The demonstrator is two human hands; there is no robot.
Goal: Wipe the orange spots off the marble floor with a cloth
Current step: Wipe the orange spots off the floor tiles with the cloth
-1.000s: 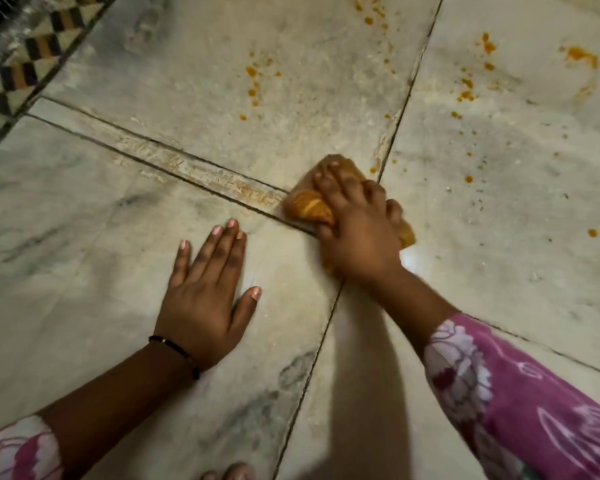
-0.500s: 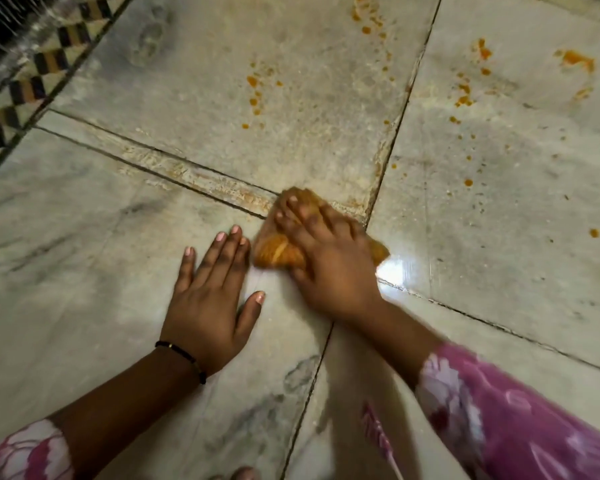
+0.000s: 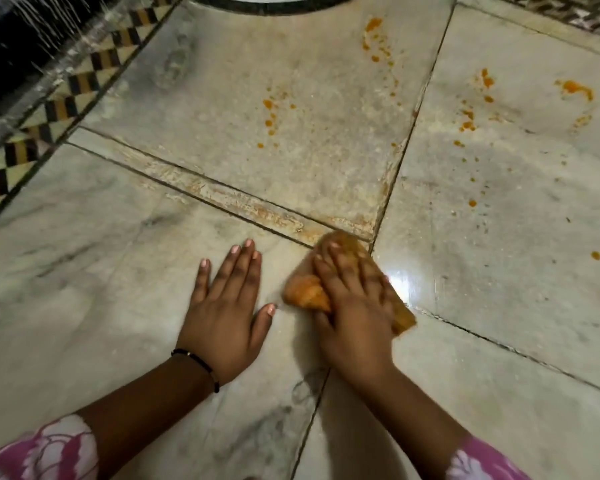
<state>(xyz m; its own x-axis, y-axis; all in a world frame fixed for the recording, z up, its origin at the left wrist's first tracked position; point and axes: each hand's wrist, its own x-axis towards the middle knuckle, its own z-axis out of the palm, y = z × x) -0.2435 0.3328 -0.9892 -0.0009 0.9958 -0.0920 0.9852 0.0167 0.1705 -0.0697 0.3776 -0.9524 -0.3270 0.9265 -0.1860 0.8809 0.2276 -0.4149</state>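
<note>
At the slab joint: the cloth lies bunched on the marble floor, just where two seams cross.
Cloth, handling: soft, light and limp by its folds, and already stained orange; it likely bunches and slides under a loose palm, so it wants downward pressure across its middle, not a pinch at a corner.
Where to hold: flat over the wad's centre, fingers spread toward its far edge.
Right hand: pressed palm-down on the cloth, fingers extended over it, clamping it to the floor; slightly blurred.
Left hand: open and flat on bare marble, fingers together, holding nothing; just beside the cloth, apparently not touching it.
Orange spots: scattered on the slabs beyond the cloth, well apart from both hands; another cluster lies farther right.
Floor near cloth: glossy highlight just right of the hand, probably wet and slippery.
Progress, judged: most spots not yet wiped.
</note>
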